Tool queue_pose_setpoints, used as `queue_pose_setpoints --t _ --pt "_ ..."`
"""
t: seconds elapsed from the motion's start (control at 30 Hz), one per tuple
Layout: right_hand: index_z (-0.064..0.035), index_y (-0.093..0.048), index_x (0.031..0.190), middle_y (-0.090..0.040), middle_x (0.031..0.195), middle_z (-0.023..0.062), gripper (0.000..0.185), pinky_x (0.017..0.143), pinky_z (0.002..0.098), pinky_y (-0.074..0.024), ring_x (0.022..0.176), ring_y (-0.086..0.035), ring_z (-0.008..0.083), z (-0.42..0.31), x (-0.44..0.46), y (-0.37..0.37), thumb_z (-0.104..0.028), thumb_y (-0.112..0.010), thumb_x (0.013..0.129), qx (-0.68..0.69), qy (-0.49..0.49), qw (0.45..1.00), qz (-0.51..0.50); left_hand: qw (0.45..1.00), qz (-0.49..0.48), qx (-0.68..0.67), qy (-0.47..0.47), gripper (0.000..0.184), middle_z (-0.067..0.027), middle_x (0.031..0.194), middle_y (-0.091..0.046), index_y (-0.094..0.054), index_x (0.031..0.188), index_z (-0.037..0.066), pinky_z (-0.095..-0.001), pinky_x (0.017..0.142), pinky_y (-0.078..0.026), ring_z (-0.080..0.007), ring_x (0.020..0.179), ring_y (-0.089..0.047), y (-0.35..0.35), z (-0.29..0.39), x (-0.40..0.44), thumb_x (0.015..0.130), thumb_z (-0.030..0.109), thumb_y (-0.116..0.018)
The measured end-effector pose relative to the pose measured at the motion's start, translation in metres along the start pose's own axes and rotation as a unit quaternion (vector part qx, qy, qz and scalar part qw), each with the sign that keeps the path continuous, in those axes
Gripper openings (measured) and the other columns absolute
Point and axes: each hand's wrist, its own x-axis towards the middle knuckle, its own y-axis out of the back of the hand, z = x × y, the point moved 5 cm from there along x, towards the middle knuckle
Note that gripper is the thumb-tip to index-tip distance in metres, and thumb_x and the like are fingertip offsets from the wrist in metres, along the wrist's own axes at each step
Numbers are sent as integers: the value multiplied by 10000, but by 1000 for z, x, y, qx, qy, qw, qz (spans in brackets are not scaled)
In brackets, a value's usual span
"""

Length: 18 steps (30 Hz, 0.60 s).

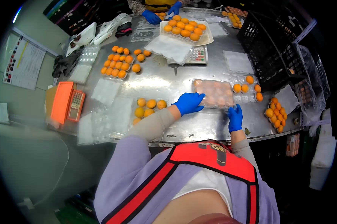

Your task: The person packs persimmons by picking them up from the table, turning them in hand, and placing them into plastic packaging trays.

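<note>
A clear plastic fruit tray [214,93] lies in front of me, its round orange fruit looking pale pink under a translucent cover. My left hand [189,103], in a blue glove, grips the tray's near left side. At its near right corner, my gloved right hand [235,118] has its fingers closed on the edge. Just right of it stands another clear tray [244,98] holding a few orange fruits [244,88]. To the left of my left hand sits a partly filled tray of orange fruit [149,112].
A weighing scale [197,56] stands beyond the tray, with a loaded fruit tray [184,28] behind it. Across the metal table [161,80] are a co-worker's blue-gloved hands [151,17]. A black crate [267,48] borders the right; an orange device [62,101] is left.
</note>
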Motion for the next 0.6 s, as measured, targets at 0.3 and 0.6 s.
queue_pose_setpoints --t 0.3,0.6 --pt "-80 -312 1323 -539 985 49 575 669 315 -480 831 -547 166 9 -15 -68 -211 -596 840 51 -168 979 -106 998 3 32 -51 374 -142 806 -621 -483 1130 61 -429 496 -503 -312 622 -625 15 10 37 848 305 -495" --pt "-178 -479 1121 -547 981 7 295 703 288 -455 873 -544 146 1 -14 -95 -301 -548 862 118 -212 957 -159 999 6 25 -43 255 -137 721 -637 -512 1003 61 -399 526 -503 -297 613 -631 28 12 46 858 269 -478"
